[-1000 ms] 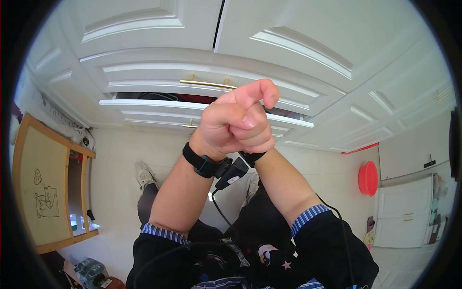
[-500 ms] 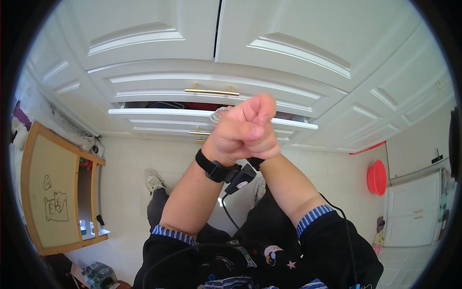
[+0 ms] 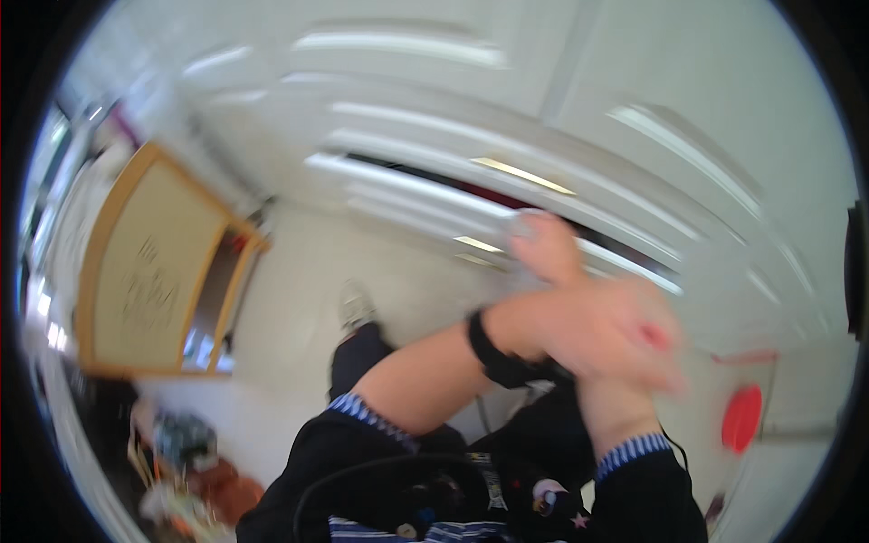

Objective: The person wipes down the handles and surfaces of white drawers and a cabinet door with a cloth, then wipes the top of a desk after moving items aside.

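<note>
My left hand (image 3: 620,335) crosses over my right forearm (image 3: 620,412) near the wrist, and its fingers are smeared by motion. A black strap (image 3: 493,353) goes round my left wrist. Beyond it, my right hand (image 3: 552,252) shows as a blurred, closed shape before the drawer fronts. Something small and pale sits at its far edge, too blurred to name. Behind my right hand a white drawer (image 3: 416,195) stands partly pulled out, with dark and red things inside.
White cabinets with gold handles (image 3: 525,175) fill the far side. At the left stands a wooden-framed drawing board (image 3: 136,262). A red basin (image 3: 742,419) is at the right. Bags and loose items (image 3: 186,443) lie at the lower left. My shoe (image 3: 357,306) rests on the pale floor.
The view has turned, so the cabinets now slant. My left hand has moved right, off my right hand and onto the wrist or forearm, uncovering my right hand. The drawer remains partly pulled out.
</note>
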